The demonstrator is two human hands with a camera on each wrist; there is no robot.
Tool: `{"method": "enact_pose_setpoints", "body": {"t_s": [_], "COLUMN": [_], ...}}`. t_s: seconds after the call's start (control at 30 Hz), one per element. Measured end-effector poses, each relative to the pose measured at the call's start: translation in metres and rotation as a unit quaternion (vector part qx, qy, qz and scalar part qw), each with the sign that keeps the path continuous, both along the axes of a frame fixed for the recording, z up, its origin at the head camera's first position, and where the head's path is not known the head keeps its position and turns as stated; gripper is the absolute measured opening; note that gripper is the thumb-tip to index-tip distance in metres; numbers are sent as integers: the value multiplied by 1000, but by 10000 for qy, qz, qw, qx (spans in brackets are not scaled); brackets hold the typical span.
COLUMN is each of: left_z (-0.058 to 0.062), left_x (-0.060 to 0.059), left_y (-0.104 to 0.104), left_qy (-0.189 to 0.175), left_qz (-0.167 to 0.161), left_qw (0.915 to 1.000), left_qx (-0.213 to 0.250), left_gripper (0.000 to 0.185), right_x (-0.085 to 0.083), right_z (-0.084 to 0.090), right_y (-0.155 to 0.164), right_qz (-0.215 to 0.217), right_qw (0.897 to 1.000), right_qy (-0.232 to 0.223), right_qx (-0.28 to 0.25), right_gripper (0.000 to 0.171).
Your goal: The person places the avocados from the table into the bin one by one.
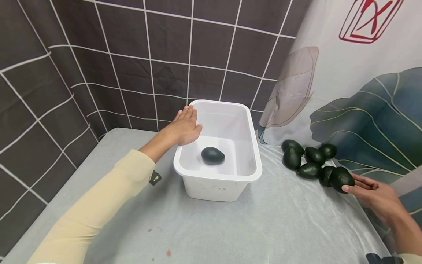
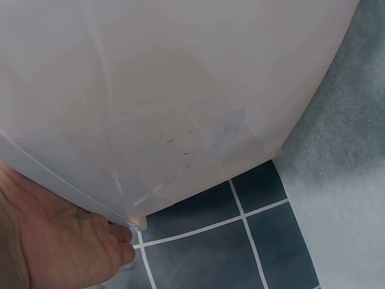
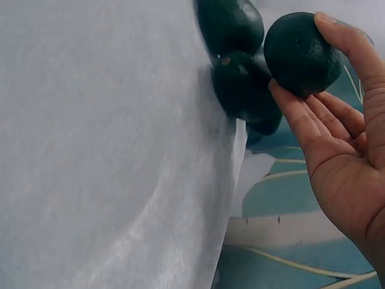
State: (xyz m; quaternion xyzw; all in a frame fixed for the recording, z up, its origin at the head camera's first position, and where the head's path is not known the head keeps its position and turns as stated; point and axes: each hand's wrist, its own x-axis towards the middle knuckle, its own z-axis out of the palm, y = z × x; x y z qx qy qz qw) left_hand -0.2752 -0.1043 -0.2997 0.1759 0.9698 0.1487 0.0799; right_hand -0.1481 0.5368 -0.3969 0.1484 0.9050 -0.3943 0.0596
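My left hand [image 1: 187,126] rests on the left rim of a white plastic basin [image 1: 217,178], its fingers laid out straight along the edge. Inside the basin, one dark green avocado [image 1: 213,155] lies on the floor of it. Off to the right, my right hand [image 1: 379,196] holds another avocado [image 3: 302,54] between thumb and fingers, at the near end of a group. Several more avocados [image 1: 309,171] lie together there on the table. In the left wrist view, the hand [image 2: 66,241] is against the basin's outer side.
A pale grey cloth covers the table [image 1: 138,227], whose right edge runs just below my right hand. Behind the basin hangs a dark curtain with white grid lines [image 1: 168,44]. A leaf-patterned curtain [image 1: 369,106] hangs behind the avocados.
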Motion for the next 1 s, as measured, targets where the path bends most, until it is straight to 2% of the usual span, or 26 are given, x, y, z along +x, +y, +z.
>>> {"method": "enact_pose_setpoints", "body": {"t_s": [0.27,0.43,0.6,0.8,1.0], "left_z": [0,1,0,-1,0], "left_x": [-1,1,0,-1,0], "left_y": [-1,-1,-1,0,-1], "left_qy": [19,4,25,37,55], "left_qz": [-11,-21,-53,-56,-58], "left_qw": [10000,10000,10000,10000,10000], "left_qx": [-25,4,29,11,-37], "left_gripper": [81,81,81,80,80], "right_x": [-6,-8,-10,-16,-22], "right_z": [9,13,16,19,22], "right_y": [-7,-8,-11,-21,-31], "right_qz": [135,204,163,76,-31], "right_qw": [9997,9997,9998,9994,9994], "right_qy": [101,86,37,279,339], "right_qx": [152,-39,-48,-170,25], "right_gripper": [101,89,91,90,92]}}
